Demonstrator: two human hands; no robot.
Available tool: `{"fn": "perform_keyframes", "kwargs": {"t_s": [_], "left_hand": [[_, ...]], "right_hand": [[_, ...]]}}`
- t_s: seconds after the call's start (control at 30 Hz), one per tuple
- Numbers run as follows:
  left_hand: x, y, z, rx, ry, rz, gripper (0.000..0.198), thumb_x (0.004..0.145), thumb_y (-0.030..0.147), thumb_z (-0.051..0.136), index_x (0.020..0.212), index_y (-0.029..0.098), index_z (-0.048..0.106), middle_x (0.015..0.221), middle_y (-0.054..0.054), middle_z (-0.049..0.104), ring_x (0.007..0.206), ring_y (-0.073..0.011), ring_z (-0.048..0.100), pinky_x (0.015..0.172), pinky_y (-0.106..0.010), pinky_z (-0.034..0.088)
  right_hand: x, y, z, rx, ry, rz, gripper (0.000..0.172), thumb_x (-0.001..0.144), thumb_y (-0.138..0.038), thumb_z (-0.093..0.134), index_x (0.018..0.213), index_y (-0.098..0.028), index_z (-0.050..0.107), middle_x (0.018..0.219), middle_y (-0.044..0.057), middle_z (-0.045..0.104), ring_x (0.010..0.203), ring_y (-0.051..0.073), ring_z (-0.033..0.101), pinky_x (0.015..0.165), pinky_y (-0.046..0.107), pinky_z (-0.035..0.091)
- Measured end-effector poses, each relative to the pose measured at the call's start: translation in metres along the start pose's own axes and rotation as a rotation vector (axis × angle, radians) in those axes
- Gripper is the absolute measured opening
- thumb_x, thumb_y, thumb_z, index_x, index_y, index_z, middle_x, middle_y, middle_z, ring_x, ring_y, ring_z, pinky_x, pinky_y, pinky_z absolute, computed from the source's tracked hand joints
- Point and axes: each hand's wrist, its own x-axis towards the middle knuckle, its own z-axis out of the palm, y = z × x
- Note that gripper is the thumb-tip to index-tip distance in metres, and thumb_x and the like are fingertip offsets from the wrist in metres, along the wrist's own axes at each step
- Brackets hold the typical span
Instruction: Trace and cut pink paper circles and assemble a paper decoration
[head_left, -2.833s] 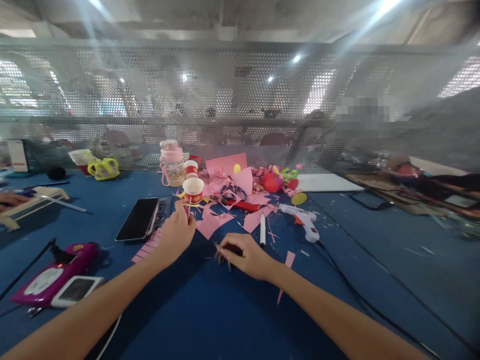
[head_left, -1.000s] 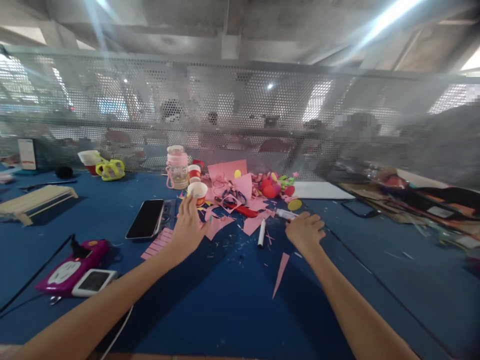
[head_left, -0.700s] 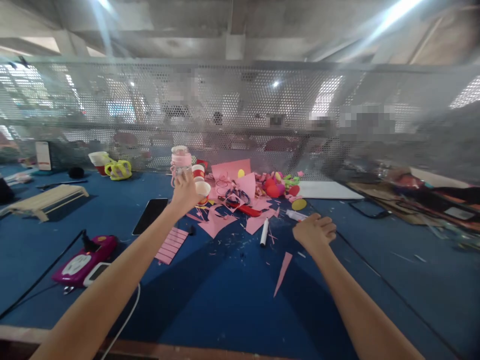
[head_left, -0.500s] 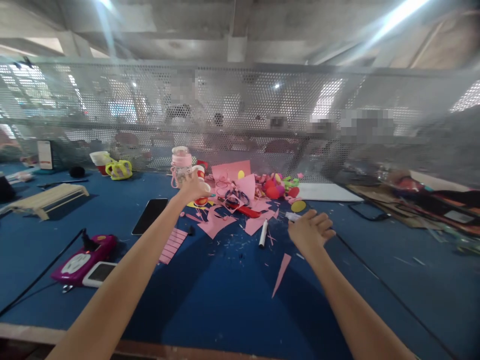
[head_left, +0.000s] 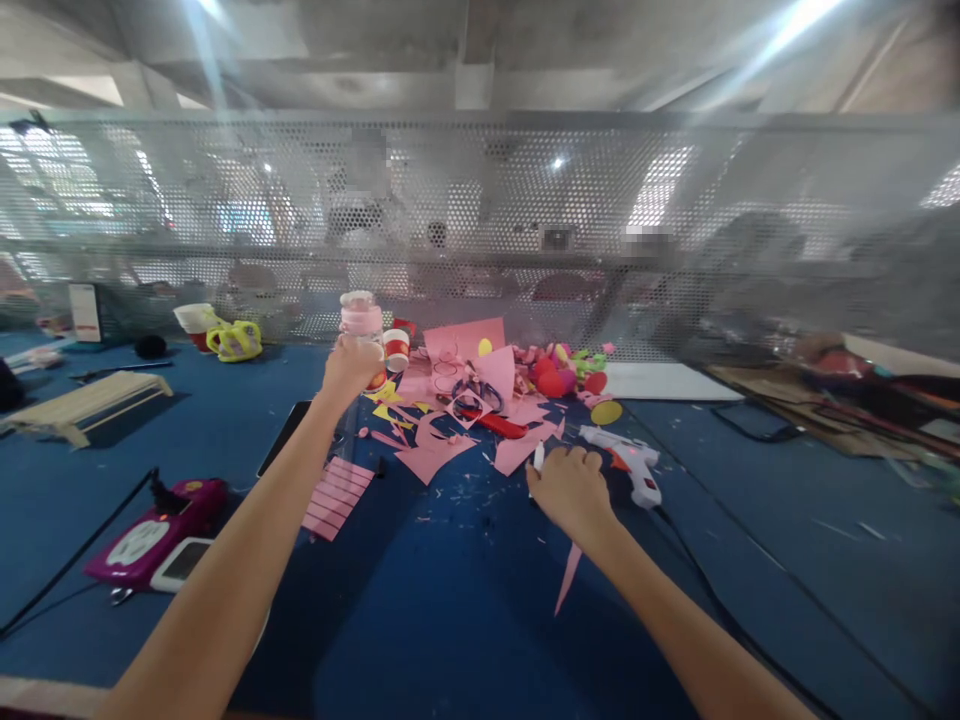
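Left hand (head_left: 351, 363) grip clasps bottle (head_left: 360, 322) | right hand (head_left: 570, 488) curled over marker (head_left: 538, 456)

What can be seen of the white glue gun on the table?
The glue gun is white plastic by its look, with an orange trigger area. It lies on its side on the blue table, its nozzle end pointing left toward the pink paper scraps. A black cord runs from its handle toward the near right edge. The right hand rests just left of it; whether they touch cannot be told.
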Motion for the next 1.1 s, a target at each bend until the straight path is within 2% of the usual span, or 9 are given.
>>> {"fn": "perform_keyframes", "kwargs": {"t_s": [0.1,0.23,0.4,0.57,0.73,0.87,1.0,1.1], "left_hand": [[0.003,-0.012,0.01,-0.083,0.035,-0.044,0.077,0.065,0.041,0.061,0.126,0.007,0.028,0.123,-0.02,0.044,0.116,-0.0313,0.043,0.091,-0.039,0.038],[0.003,-0.021,0.024,-0.122,-0.032,-0.031,0.083,0.066,0.037,0.062,0.132,0.008,0.021,0.13,-0.023,0.038,0.119,-0.0332,0.04,0.095,-0.042,0.035],[0.001,-0.031,0.04,-0.185,-0.099,0.118,0.085,0.068,0.027,0.062,0.134,0.005,0.014,0.136,-0.026,0.029,0.125,-0.0342,0.032,0.096,-0.043,0.035],[-0.003,-0.036,0.046,-0.148,-0.117,0.136,0.083,0.07,0.021,0.06,0.136,0.007,0.012,0.138,-0.026,0.025,0.127,-0.0355,0.029,0.093,-0.044,0.038],[-0.004,-0.03,0.034,-0.071,-0.123,0.058,0.09,0.068,0.033,0.062,0.137,0.01,0.009,0.135,-0.027,0.025,0.117,-0.0387,0.041,0.089,-0.046,0.039],[0.001,-0.023,0.017,-0.028,-0.105,-0.072,0.101,0.062,0.038,0.067,0.135,0.004,0.007,0.127,-0.029,0.032,0.114,-0.0409,0.043,0.088,-0.045,0.038],[0.006,-0.018,0.001,-0.002,-0.147,-0.075,0.094,0.062,0.044,0.064,0.131,0.003,0.015,0.123,-0.027,0.036,0.114,-0.0399,0.041,0.087,-0.044,0.037],[0.005,-0.011,-0.011,0.078,-0.132,-0.066,0.087,0.062,0.045,0.062,0.127,0.002,0.024,0.12,-0.026,0.039,0.114,-0.0387,0.041,0.087,-0.043,0.037]], "right_hand": [[0.0,0.001,-0.003,-0.011,-0.108,-0.018,0.038,0.081,-0.026,0.039,0.093,0.003,0.061,0.09,0.026,0.058,0.093,0.036,0.052,0.065,0.033,0.037],[0.003,0.004,-0.004,-0.013,-0.201,-0.076,0.037,0.081,-0.022,0.036,0.095,0.002,0.061,0.094,0.025,0.06,0.093,0.035,0.054,0.068,0.035,0.037],[0.006,0.006,-0.004,-0.018,-0.23,-0.127,0.037,0.083,-0.019,0.032,0.089,0.0,0.063,0.092,0.023,0.063,0.09,0.033,0.057,0.076,0.04,0.036],[0.011,0.011,-0.007,-0.015,-0.246,-0.14,0.035,0.084,-0.017,0.033,0.091,0.0,0.063,0.091,0.023,0.063,0.09,0.033,0.059,0.075,0.04,0.036],[0.022,0.024,-0.005,0.006,-0.268,-0.086,0.038,0.087,-0.023,0.032,0.096,0.0,0.062,0.093,0.024,0.064,0.091,0.032,0.059,0.074,0.037,0.038],[0.033,0.034,0.0,0.058,-0.3,-0.069,0.043,0.089,-0.032,0.031,0.091,-0.003,0.064,0.09,0.021,0.065,0.089,0.026,0.061,0.069,0.029,0.038],[0.038,0.038,0.003,0.121,-0.297,-0.056,0.036,0.086,-0.028,0.038,0.085,-0.005,0.065,0.086,0.019,0.066,0.083,0.023,0.062,0.063,0.025,0.037],[0.037,0.038,0.001,0.181,-0.273,-0.046,0.031,0.083,-0.024,0.04,0.08,-0.005,0.065,0.082,0.018,0.066,0.078,0.022,0.062,0.058,0.025,0.034]]}}
